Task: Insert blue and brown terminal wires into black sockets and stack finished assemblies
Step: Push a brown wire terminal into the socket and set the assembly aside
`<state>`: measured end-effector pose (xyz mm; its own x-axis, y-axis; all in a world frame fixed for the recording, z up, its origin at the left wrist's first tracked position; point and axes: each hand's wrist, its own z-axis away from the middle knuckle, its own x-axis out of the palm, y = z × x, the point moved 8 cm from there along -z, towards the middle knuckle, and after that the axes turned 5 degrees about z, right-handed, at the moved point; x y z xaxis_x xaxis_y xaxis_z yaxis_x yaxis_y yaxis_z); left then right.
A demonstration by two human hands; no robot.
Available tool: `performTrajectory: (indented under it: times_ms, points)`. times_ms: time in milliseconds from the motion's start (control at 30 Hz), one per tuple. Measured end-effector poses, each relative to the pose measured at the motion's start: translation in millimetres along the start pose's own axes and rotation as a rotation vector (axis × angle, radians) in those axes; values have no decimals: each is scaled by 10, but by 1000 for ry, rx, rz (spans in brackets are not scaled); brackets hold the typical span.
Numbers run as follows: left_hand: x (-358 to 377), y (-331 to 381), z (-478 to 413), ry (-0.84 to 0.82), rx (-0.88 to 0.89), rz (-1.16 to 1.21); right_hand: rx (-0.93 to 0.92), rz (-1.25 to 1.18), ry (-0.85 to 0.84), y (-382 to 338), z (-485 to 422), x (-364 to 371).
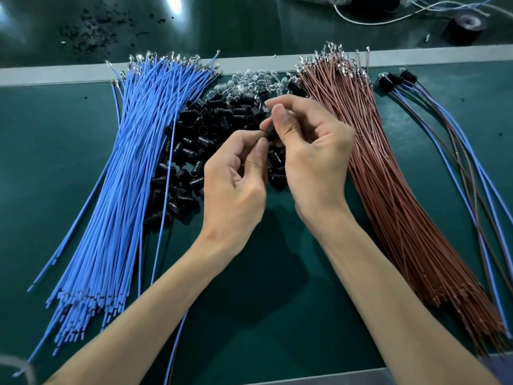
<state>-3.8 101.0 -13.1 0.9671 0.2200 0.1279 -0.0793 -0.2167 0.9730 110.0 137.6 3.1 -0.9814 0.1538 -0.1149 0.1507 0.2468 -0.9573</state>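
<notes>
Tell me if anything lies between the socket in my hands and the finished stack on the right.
Yes. The brown wires lie on the table between the socket, pinched by the left hand and right hand, and the finished stack at far right. Lifting the socket over them should likely clear them.

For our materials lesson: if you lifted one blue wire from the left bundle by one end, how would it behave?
Probably semi-floppy: loose blue wires lie in gentle curves, so it should droop. Likely very light, being thin. Its smooth insulation may slip through a loose pinch.
</notes>
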Motion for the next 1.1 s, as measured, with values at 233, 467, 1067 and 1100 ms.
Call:
performTrajectory:
  times_ms: [233, 467, 1067, 1100]
  points:
    - [-94, 43, 27, 79, 70, -157, 16, -50, -137, 26, 28, 134]
    - [-106, 113, 11, 54, 116, -291, 168, -331, -286, 101, -44, 125]
    - [-149, -2, -52, 21, 4, -187, 240, -270, -221, 246, -48, 35]
    - [-140, 0, -45, 15, 11, -208, 225, -240, -221, 237, -50, 31]
